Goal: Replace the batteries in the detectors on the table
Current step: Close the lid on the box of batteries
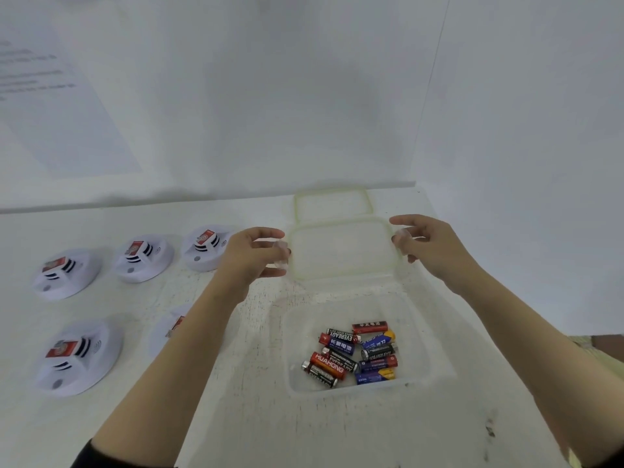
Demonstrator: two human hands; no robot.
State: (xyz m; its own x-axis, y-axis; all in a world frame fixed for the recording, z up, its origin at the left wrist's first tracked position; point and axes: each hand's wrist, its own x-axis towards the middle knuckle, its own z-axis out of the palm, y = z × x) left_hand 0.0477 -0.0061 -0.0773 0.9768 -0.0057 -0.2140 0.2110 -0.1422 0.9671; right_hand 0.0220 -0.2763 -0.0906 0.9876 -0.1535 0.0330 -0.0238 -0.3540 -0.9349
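Left hand (253, 255) and right hand (429, 246) are apart, each pinching one short end of the clear lid (341, 251), whose long axis runs left-right between them. The open plastic box (289, 352) of loose AA batteries (354, 354) lies just nearer the body than the lid, about midway between the hands. The detectors (202, 256) sit left, nearest the left hand; lid probably gets set down first

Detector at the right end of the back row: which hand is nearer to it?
Left. The left hand holds the lid's left edge, just right of that detector; the right hand holds the lid's right edge, farther off across the lid.
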